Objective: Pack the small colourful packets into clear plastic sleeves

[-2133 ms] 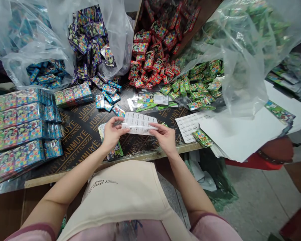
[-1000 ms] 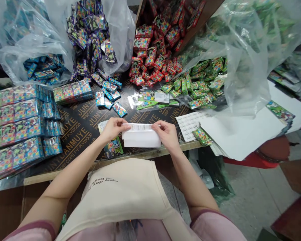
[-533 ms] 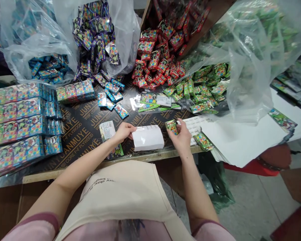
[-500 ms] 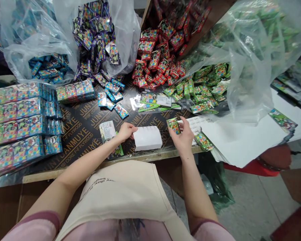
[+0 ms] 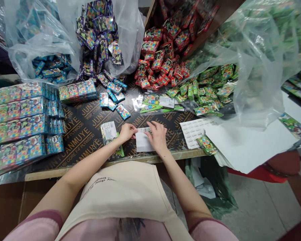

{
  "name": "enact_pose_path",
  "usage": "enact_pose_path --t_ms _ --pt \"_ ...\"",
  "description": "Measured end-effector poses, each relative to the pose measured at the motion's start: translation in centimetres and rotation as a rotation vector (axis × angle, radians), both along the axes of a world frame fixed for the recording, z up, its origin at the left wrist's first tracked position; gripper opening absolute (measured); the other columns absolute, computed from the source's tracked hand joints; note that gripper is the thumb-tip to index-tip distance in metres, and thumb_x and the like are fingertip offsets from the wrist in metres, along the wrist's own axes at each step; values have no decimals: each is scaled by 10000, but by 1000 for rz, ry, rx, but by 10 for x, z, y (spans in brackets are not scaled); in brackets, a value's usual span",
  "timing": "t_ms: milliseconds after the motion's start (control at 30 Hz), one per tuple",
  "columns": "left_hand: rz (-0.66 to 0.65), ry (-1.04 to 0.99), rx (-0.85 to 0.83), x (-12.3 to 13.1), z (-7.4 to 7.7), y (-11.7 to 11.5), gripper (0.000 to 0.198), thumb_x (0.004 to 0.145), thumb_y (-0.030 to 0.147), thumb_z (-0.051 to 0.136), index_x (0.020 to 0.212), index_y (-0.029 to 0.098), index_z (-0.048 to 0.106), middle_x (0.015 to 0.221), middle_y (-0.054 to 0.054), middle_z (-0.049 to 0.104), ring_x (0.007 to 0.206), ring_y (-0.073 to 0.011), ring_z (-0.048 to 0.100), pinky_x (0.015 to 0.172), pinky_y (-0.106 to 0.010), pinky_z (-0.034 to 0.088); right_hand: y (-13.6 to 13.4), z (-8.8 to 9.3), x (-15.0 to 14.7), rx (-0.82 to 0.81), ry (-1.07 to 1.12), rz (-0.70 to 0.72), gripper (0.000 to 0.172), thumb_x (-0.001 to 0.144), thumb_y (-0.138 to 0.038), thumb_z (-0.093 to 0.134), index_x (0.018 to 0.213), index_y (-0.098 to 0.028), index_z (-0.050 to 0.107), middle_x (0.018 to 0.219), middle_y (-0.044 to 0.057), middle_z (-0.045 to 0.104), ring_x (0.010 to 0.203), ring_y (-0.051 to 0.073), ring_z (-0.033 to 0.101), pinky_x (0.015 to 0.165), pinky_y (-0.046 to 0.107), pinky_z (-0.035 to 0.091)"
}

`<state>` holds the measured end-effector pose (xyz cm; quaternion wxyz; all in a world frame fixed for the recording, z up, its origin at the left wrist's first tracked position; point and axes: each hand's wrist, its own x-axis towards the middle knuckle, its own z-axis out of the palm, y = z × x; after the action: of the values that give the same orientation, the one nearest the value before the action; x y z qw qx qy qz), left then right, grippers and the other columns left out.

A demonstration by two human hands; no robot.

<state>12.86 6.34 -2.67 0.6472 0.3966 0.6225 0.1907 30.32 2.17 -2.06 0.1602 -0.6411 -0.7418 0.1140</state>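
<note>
A folded white sticker sheet (image 5: 141, 144) lies near the front edge of the dark plywood table (image 5: 82, 134). My left hand (image 5: 126, 131) pinches the sheet's left edge. Over its right half lies my right hand (image 5: 157, 137), fingers bent down onto the printed top strip. What is under those fingers is hidden. The small green packet it held a moment ago does not show. A packet with a barcode label (image 5: 109, 131) lies just left of my left hand.
Another sticker sheet (image 5: 193, 129), a green packet (image 5: 207, 144) and a stack of white paper (image 5: 248, 147) lie to the right. Behind are piles of blue packets (image 5: 50, 68), purple packets (image 5: 97, 36), red packets (image 5: 165, 43) and green packets (image 5: 210, 87). Wrapped bundles (image 5: 22, 124) fill the left.
The sticker sheet was folded over and laid on the table. My right hand picked a green packet from the right, then came back over the sheet.
</note>
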Motion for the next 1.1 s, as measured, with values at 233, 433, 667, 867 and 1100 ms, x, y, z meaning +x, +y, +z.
enact_pose_path --t_ms 233,433,667,867,1100 --pt "-9 -47 -32 1 -2 0 126 826 128 625 707 106 592 496 25 593 410 -84 608 425 -138 462 32 -9 -24 -134 120 236 239 913 -212 489 929 -230 727 999 106 640 980 263 489 834 430 342" --pt "-36 -51 -57 -2 -1 1 223 880 152 530 665 111 573 544 -5 627 436 -77 622 437 -131 462 21 -15 -19 -12 423 157 280 923 -199 403 947 -205 682 940 93 649 934 230 543 834 382 433" --pt "-118 61 93 3 -1 1 121 760 183 676 657 130 640 462 23 585 426 -110 590 486 -200 484 31 -12 -9 -185 373 179 499 836 -120 447 1323 -216 499 1010 90 664 958 257 541 881 422 428" --pt "-171 161 228 10 -5 -2 99 756 187 687 666 150 670 496 15 602 482 -127 598 609 -245 497 38 -9 -3 -300 430 276 539 830 -102 460 1356 -215 472 885 53 680 886 224 571 871 404 432" --pt "-234 522 634 -46 23 0 131 788 271 691 896 198 709 841 -78 705 860 -235 632 830 -335 467 31 -16 0 -87 376 197 405 833 -170 509 1230 -203 584 1156 119 635 1078 279 538 938 467 419"
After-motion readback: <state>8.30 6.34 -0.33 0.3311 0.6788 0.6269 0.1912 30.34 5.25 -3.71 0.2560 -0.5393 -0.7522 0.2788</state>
